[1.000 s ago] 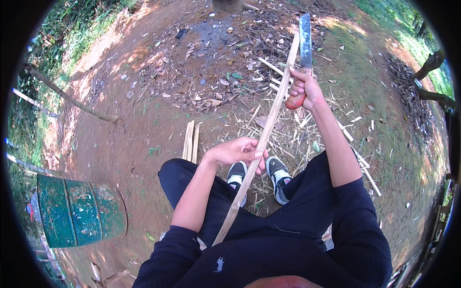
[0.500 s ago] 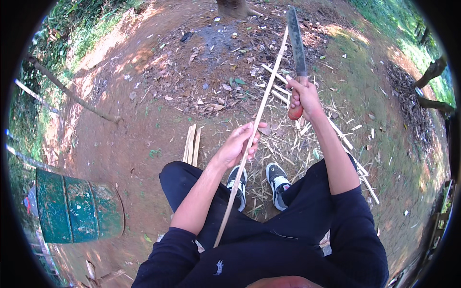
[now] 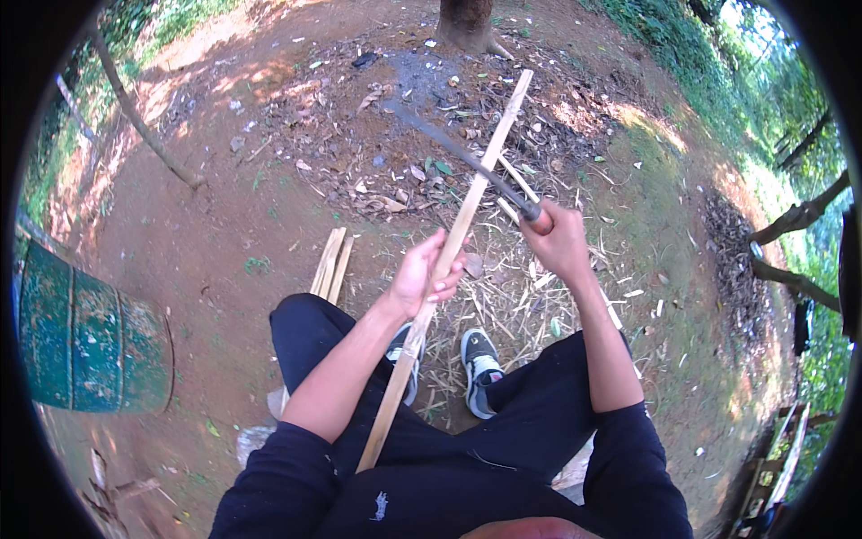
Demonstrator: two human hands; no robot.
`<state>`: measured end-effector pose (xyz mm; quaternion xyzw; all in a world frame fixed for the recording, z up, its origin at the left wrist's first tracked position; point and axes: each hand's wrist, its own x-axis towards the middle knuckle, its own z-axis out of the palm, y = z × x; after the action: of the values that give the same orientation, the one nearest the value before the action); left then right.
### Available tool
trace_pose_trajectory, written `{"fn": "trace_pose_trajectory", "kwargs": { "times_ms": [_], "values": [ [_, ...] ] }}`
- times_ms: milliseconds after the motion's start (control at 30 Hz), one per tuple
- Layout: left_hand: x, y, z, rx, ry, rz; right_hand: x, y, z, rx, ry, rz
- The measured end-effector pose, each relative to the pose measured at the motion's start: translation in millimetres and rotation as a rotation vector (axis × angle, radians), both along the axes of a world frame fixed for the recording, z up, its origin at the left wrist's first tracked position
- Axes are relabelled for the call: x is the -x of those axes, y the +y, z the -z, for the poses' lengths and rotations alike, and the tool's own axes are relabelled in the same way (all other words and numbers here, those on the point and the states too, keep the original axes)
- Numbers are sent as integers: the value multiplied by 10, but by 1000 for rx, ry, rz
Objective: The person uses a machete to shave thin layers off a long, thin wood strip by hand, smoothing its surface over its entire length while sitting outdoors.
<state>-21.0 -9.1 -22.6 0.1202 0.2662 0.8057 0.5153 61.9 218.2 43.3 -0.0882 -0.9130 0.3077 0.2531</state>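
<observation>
earth [image 3: 224, 251] beneath machete [image 3: 449, 145] and wooden strip [image 3: 466, 216]

The view comes from a wide fisheye camera worn on the person's head, the left one of a side-by-side pair. It faces steeply down and somewhat forward, upright and unmirrored. The dark top [image 3: 422, 499] occupies the lower edge at closest range; the left hand [image 3: 418, 277] and right hand [image 3: 558, 242] appear near mid-frame. Coverage extends over the ground [image 3: 224, 260] to a tree trunk [image 3: 465, 22] at the upper edge. The drum [image 3: 94, 332] at far left shows curved edges.
</observation>
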Motion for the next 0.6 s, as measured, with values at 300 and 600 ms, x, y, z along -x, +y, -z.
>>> {"fn": "trace_pose_trajectory", "kwargs": {
  "times_ms": [300, 600],
  "values": [
    [-10, -81, -92, 223, 191, -72, 40, -316, 471, -51, -6, -66],
    [-27, -28, 42, 101, 49, -28, 63, -280, 645, -213, 118, -171]
  ]
}}
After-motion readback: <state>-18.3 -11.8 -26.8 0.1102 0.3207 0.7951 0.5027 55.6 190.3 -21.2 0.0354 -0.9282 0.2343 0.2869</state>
